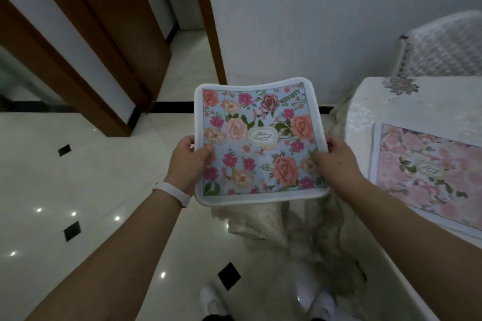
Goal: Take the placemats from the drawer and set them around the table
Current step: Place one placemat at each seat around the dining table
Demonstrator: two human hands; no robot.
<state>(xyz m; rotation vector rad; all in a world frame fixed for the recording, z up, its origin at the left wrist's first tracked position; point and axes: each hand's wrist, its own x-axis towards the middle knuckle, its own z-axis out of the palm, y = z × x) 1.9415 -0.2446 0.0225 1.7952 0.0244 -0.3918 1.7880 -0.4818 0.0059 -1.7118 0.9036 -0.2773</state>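
Holding blue mat (pixel 257 139) level over the floor, left of the table (pixel 365 101) | left hand (pixel 186 161) and right hand (pixel 336 157) pinch its side edges | pink mat (pixel 427 172) already laid, right | risk: mat sags, catching the tablecloth edge and dragging it.

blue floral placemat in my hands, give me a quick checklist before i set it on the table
1. Grip: left hand and right hand each pinch a side edge of the blue floral placemat with white border: ok.
2. Printed side faces up: ok.
3. Placemat over the table: not ok, it is held over the floor, left of the table with the cream embossed tablecloth.
4. Pink floral placemat already lies flat on the table: ok.
5. Bare cloth beyond the pink placemat: ok.
6. Other table sides free: cannot tell, out of view.
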